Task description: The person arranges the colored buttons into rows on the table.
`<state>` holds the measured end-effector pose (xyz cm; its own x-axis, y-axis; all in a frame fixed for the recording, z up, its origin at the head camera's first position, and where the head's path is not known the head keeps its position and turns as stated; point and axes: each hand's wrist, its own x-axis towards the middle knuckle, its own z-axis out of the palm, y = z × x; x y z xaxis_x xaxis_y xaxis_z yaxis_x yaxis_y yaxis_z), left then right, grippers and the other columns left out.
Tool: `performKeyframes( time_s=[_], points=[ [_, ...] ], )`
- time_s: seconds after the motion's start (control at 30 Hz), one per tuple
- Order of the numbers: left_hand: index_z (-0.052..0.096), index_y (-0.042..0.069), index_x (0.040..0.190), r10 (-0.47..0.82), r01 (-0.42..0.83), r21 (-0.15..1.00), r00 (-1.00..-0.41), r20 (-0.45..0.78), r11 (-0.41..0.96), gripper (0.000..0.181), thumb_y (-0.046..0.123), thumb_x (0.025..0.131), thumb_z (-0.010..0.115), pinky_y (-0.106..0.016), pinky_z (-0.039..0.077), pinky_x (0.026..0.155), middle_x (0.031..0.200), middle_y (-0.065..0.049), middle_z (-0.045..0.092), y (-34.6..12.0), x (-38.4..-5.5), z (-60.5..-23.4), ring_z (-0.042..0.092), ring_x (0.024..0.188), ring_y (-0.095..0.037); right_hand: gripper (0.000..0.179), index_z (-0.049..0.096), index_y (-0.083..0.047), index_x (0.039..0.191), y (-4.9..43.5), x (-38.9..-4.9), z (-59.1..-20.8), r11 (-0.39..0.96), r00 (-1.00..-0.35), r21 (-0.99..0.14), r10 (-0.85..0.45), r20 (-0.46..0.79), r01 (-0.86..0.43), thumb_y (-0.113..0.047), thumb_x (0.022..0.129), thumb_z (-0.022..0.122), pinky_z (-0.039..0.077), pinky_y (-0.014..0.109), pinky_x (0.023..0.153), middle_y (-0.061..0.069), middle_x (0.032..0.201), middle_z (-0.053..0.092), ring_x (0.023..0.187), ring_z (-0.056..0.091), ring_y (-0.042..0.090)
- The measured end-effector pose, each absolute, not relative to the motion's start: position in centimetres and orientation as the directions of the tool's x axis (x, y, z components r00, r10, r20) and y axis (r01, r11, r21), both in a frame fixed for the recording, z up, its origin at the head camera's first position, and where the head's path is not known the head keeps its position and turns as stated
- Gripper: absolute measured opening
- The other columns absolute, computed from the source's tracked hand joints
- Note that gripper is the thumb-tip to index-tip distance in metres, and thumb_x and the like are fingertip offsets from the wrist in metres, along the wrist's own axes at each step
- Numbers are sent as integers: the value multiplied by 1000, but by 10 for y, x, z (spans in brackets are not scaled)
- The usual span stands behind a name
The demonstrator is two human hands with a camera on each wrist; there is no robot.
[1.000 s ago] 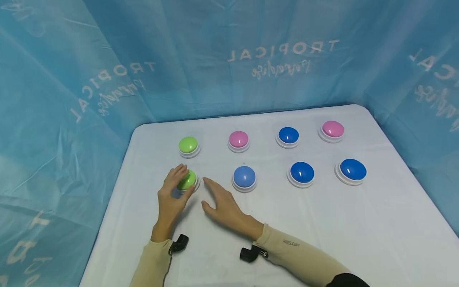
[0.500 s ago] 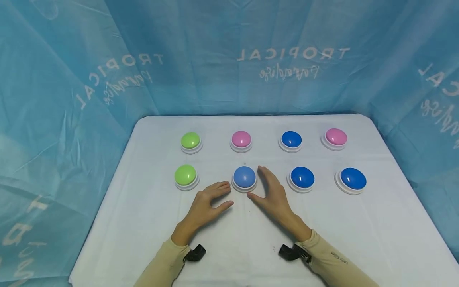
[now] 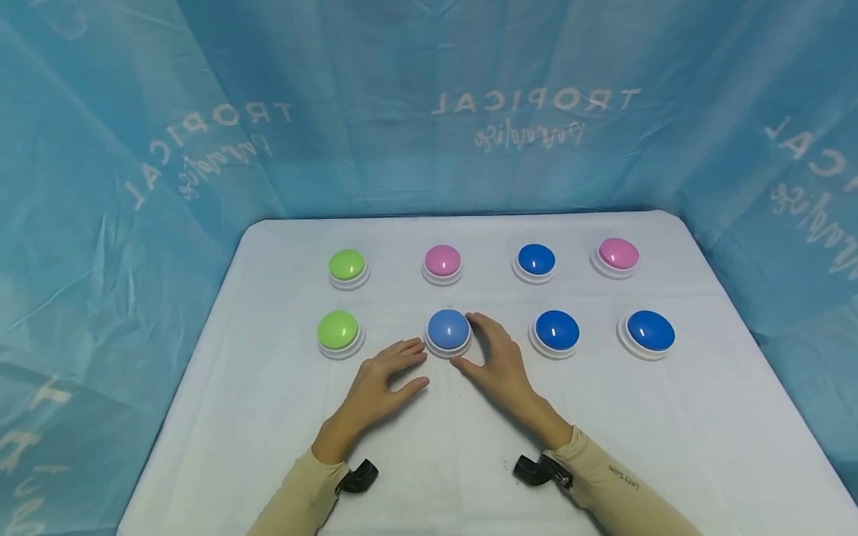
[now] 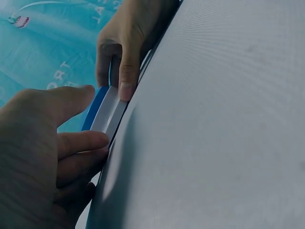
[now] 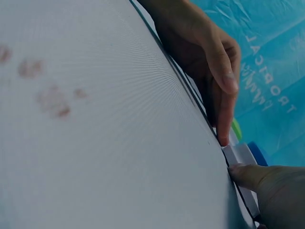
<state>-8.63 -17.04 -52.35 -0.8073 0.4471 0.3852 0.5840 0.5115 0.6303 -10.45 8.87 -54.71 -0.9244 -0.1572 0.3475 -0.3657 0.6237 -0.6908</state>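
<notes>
A light blue push button (image 3: 448, 330) with a white base sits in the front row. My right hand (image 3: 503, 374) grips its base from the right, thumb at the front edge and fingers at the far right side. On the left side, my left hand (image 3: 377, 382) touches the base with straight fingertips, its thumb apart from it. The left wrist view shows the base (image 4: 106, 114) between both hands. In the right wrist view, my right thumb (image 5: 248, 175) presses against the base's side. A green button (image 3: 338, 330) stands left of my left hand.
Dark blue buttons (image 3: 557, 330) continue the front row to the right. The back row has a green button (image 3: 346, 266), pink ones (image 3: 443, 262) and a dark blue one (image 3: 535, 260). A white cloth covers the table (image 3: 221, 417); a blue printed curtain (image 3: 375, 112) surrounds it.
My left hand has left the front green button, and both hands have moved right to the light blue button. Over the last half second, the right hand has closed in slightly on its base.
</notes>
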Motion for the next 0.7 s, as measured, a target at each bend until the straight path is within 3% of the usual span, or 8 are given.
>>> performKeyframes(
  time_s=[0.1,0.2,0.33,0.47,0.57,0.7],
  points=[
    [81,4,117,471,643,608,-762,445,466,34,19,87,86,-43,55,109,127,-9,77,-162,-85,-525,71,125,-25,85,53,-4,150,94,-99,-546,637,-920,-676,-157,359,-372,-26,79,94,46,54,117,15,149,61,141,57,35],
    [82,5,113,527,711,574,-695,489,406,29,18,87,85,-39,57,107,121,-8,79,-149,-81,-527,73,121,-24,81,56,-5,149,105,-89,-543,622,-895,-663,-152,420,-417,-23,79,93,47,44,118,13,148,64,138,60,33],
    [80,6,119,620,764,542,-623,478,350,35,24,89,84,-37,54,112,130,-7,76,-125,-72,-527,69,128,-23,68,63,-1,141,128,-82,-535,544,-791,-624,-129,598,-560,-12,79,90,45,28,118,15,140,69,130,65,34],
    [75,5,128,693,776,541,-584,423,324,45,29,91,83,-37,46,120,140,-8,71,-96,-65,-526,62,137,-24,67,63,3,140,165,-86,-527,523,-716,-587,-68,695,-618,-8,78,86,41,26,122,20,141,67,132,62,38],
    [69,6,138,735,761,552,-583,348,342,53,32,93,79,-35,37,126,149,-8,65,-74,-64,-525,55,145,-23,86,52,1,151,200,-89,-528,603,-787,-606,-63,613,-520,-16,75,90,32,29,128,19,155,55,146,50,37],
    [61,6,147,746,733,547,-610,267,404,61,35,96,76,-34,30,130,156,-8,58,-51,-70,-523,47,152,-22,112,34,-7,164,233,-89,-537,693,-910,-633,-83,405,-345,-25,72,96,27,42,132,17,167,40,155,38,38]
  ],
)
